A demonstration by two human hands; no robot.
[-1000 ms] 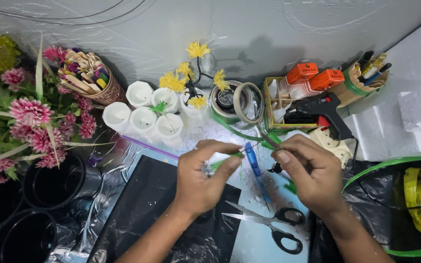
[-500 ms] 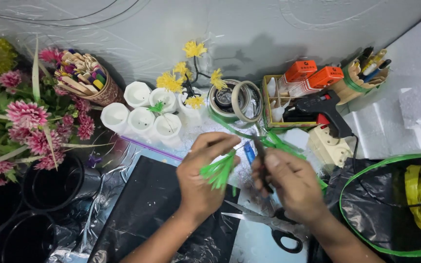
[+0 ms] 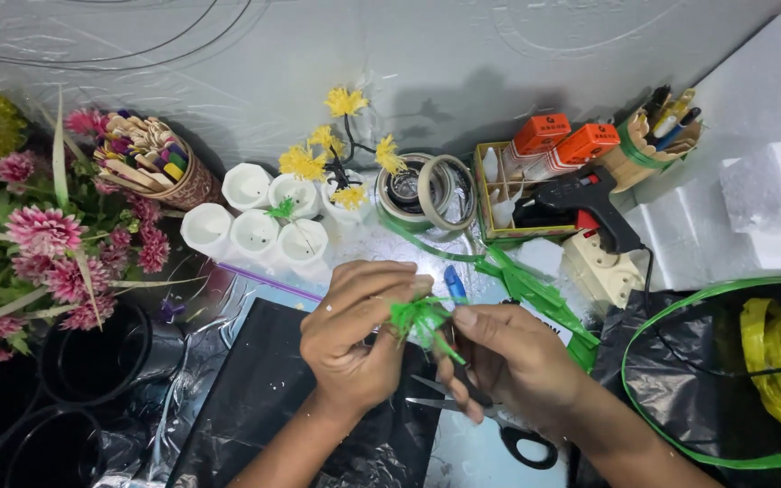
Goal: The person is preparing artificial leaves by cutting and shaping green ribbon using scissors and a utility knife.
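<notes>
**Both hands pinched a green frayed tuft above the black sheet**

The left hand [image 3: 359, 339] and right hand [image 3: 508, 361] met at the middle of the table, fingertips pressed together on a small tuft of shredded green plastic strip [image 3: 418, 318]. The left thumb and fingers closed on its base; the right thumb and forefinger gripped it from the other side. The tuft sat between the two hands, above the black sheet [image 3: 255, 398]. Scissors [image 3: 490, 420] lay under the right hand, possibly touching it; the view did not settle that. A blue pen [image 3: 454, 280] lay just behind the hands. Farther back stood white cups [image 3: 255, 217], yellow flowers [image 3: 336, 149], tape rolls [image 3: 427, 190] and a black glue gun [image 3: 589, 203].
</notes>
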